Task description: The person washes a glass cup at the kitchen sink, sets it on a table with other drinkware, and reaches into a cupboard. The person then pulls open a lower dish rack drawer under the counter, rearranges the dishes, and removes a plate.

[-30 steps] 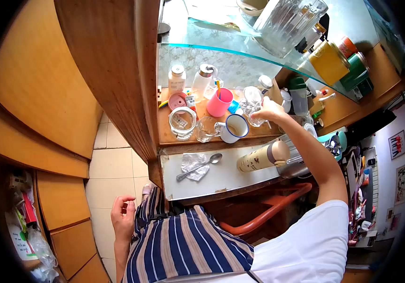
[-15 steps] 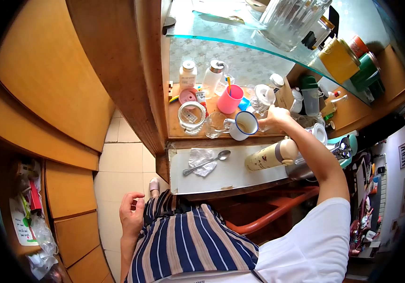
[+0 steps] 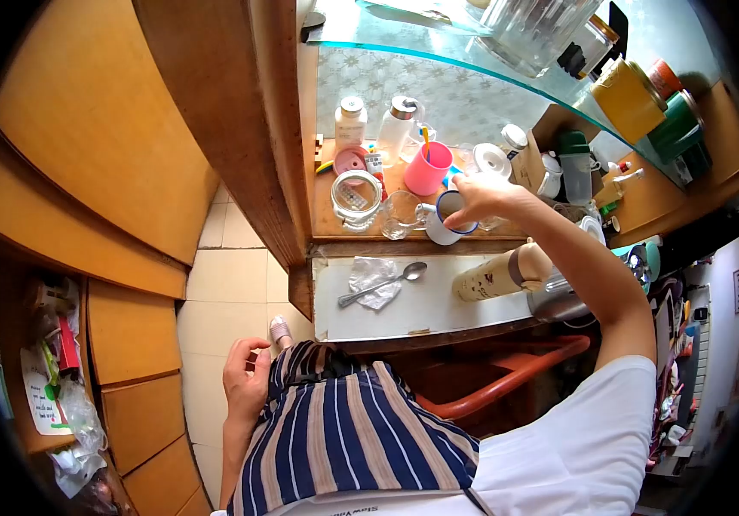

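My right hand (image 3: 491, 199) reaches over the white enamel mug (image 3: 443, 234) with a blue rim, its thumb and fingers spread at the mug's right side and opening. The hand hides part of the mug's rim. Left of the mug stands a clear glass mug (image 3: 398, 225), and behind it a pink cup (image 3: 427, 176) with a toothbrush inside. A white-lidded glass jar (image 3: 491, 159) is just behind my right hand. Down beside the striped trousers, my left hand (image 3: 246, 378) hangs with loosely bent fingers and holds nothing.
On the white ledge lie a spoon (image 3: 384, 285), a crumpled tissue (image 3: 373, 270) and a cream thermos bottle (image 3: 491, 277). A glass shelf (image 3: 438, 64) overhangs the cups. A red chair (image 3: 507, 378) stands under the ledge. Wooden drawers (image 3: 133, 331) line the left.
My right hand has moved left from beside the enamel mug to over its rim, fingers spreading. The left hand hangs much as before. The whole view has shifted slightly.
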The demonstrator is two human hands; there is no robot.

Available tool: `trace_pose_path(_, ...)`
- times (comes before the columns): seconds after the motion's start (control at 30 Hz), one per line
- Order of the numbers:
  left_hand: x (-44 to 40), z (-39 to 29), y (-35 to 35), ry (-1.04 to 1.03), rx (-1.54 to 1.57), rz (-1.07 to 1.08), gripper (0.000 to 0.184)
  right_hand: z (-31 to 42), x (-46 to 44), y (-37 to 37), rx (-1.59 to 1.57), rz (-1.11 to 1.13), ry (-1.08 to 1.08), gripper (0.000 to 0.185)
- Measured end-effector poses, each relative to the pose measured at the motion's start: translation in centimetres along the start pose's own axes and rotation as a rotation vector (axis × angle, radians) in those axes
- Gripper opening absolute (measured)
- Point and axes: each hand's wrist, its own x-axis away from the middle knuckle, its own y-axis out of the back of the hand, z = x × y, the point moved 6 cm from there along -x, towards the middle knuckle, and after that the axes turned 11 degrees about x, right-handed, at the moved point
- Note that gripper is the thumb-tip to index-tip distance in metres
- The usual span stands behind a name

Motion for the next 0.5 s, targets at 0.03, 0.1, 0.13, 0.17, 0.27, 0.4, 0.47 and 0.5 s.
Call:
trace_pose_path(0.03, 0.1, 0.0, 0.1, 0.001, -0.002, -0.004, 0.009, 0.7, -0.1, 0.3, 0.0, -0.001, 0.004, 0.09)
trace_pose_path(0.1, 0.2, 0.2, 0.2, 0.002, -0.016, 0.0, 0.009, 1.9, -0.4, -0.2, -0.007, 0.141, 0.015, 0.095)
trace_pose_path(0.13, 0.2, 0.2, 0.2, 0.003, -0.017, 0.0, 0.009, 2.3, -0.4, -0.1, 0.016, 0.162, 0.008, 0.095)
trace_pose_path(0.17, 0.3, 0.2, 0.3, 0.001, -0.014, -0.008, 0.008, 2.2, -1.0, -1.0, 0.016, 0.164, 0.007, 0.095)
trace_pose_path(0.27, 0.4, 1.0, 0.4, 0.011, -0.005, -0.017, 0.008, 1.1, -2.5, -2.4, 0.075, -0.02, 0.031, 0.081)
trace_pose_path(0.4, 0.4, 0.9, 0.5, 0.013, -0.028, -0.018, 0.008, -0.7, -1.5, -2.1, -0.063, 0.13, -0.049, 0.074)
trace_pose_path(0.47, 0.4, 1.0, 0.4, 0.027, -0.027, -0.011, 0.009, -1.5, -1.4, -2.1, -0.049, 0.143, -0.119, 0.075)
trace_pose_path(0.5, 0.3, 1.0, 0.3, 0.037, -0.028, -0.003, 0.009, -1.5, -1.3, -2.1, -0.051, 0.148, -0.122, 0.075)
